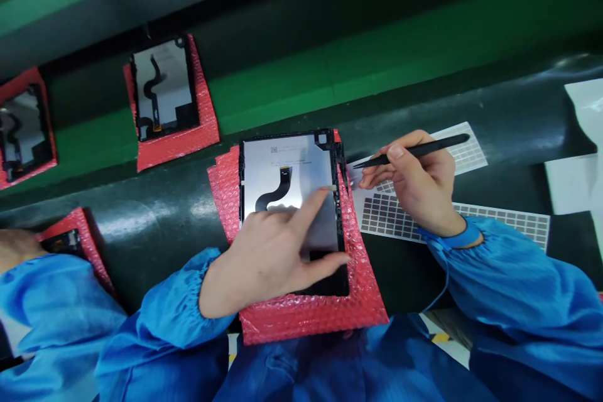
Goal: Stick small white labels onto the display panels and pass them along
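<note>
A tablet-like panel [292, 154] with a silver back, black frame and curved black ribbon cable [277, 193] lies on pink bubble wrap [315, 320]. My left hand [276, 254] rests over its lower part, thumb and index finger spread, the index fingertip touching the right edge of the frame. To the right of the panel, my right hand [419, 179] holds black tweezers [424, 147], their tips pointing left toward the frame's edge. Beneath and beside this hand are sheets of small dark rectangular stickers [499, 220] and a paler label sheet [464, 144].
Similar panels on pink wrap stand at the upper left [172, 85] and far left [28, 132]. Another person's blue sleeve [56, 301] and hand are at the lower left, beside a wrapped part. White sheets [572, 182] lie at the right edge.
</note>
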`<action>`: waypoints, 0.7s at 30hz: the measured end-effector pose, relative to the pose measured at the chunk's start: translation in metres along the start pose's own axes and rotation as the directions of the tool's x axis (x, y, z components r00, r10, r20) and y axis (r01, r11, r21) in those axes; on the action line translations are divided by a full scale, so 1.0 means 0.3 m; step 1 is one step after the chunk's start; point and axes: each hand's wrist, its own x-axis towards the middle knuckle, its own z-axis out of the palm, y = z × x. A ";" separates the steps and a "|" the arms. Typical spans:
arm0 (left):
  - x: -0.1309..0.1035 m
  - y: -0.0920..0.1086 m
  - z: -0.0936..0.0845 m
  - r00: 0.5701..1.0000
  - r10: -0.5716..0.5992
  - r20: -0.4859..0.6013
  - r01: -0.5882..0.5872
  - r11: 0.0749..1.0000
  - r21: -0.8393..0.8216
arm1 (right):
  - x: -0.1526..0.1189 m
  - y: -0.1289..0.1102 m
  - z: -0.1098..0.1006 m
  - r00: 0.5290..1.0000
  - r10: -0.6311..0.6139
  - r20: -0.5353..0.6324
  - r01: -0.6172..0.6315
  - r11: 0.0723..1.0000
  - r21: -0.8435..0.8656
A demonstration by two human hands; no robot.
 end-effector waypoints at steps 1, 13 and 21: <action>-0.018 -0.016 -0.022 0.997 -0.076 -0.024 0.076 0.997 -0.021 | 0.010 0.007 -0.009 0.998 -0.054 -0.041 0.053 0.998 -0.022; -0.213 -0.186 -0.005 0.858 -0.509 -0.064 0.473 0.833 -0.289 | 0.099 0.058 -0.076 0.981 -0.039 -0.192 0.023 0.996 -0.085; -0.148 -0.142 0.017 0.835 -0.539 -0.108 0.144 0.404 -0.903 | 0.099 0.034 -0.075 0.981 0.001 -0.195 -0.018 0.996 -0.086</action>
